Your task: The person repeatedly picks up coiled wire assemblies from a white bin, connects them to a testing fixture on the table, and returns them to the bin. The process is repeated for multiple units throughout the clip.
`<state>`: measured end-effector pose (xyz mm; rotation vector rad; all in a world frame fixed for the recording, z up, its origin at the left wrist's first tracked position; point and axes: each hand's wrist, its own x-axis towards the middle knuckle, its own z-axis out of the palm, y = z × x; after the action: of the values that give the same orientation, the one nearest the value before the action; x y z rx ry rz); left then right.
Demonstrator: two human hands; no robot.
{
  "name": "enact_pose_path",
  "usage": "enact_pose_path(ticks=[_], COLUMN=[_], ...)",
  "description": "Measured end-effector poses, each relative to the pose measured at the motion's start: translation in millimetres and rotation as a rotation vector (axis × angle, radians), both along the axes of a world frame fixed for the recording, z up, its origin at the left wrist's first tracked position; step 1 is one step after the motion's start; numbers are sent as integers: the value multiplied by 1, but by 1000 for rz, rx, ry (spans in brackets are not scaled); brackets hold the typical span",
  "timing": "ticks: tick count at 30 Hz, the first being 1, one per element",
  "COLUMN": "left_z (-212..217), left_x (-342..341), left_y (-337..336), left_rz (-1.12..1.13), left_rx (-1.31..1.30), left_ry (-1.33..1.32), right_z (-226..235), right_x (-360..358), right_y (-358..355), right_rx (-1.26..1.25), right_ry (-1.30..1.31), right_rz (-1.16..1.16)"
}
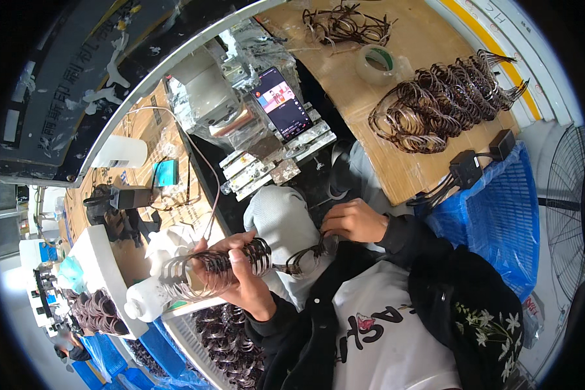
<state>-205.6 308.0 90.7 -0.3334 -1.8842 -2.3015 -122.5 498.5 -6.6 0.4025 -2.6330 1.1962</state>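
My left hand [240, 279] is wrapped round a stack of thin dark brown looped frames [260, 255], which lie side by side like a coil. The stack's left end sticks out past my fingers. A few more looped frames [298, 261] trail from its right end, over my lap. At their far end are the closed fingers of my right hand [354, 221], pinched together; the exact grip is partly hidden. Just beyond my left hand stands a white plastic bottle [143, 300], lying close to the stack's left end.
A phone [281, 104] leans on a metal machine [205, 84] ahead. On the cardboard-topped table at right lie a large bundle of looped frames [445, 104], a tape roll [375, 64] and a loose tangle [348, 26]. A blue basket [500, 221] stands right, a white crate [192, 338] lower left.
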Motion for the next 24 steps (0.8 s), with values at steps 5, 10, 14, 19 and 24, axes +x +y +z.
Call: enact_pose_path(ticks=[5,10,14,19,24], left_z=[-6,-7,-15,-32,-29], left_x=[-4,-13,-14,-7,-6], left_y=[-10,-23,-15,7,5], left_rz=[66,158,152,-53,-86], left_rx=[-13,-126,-214,-426,-228], left_ry=[11,33,-25,74,90], right_z=[19,73,81,57,43], right_x=[-5,-25,-80,-151,-184], right_y=[-2,34,50,33,24], right_rx=[-8,-253,-768,-1213,-991], right_ry=[205,348,440,202,331], right_rz=[-90,-186,-275,-309,-326])
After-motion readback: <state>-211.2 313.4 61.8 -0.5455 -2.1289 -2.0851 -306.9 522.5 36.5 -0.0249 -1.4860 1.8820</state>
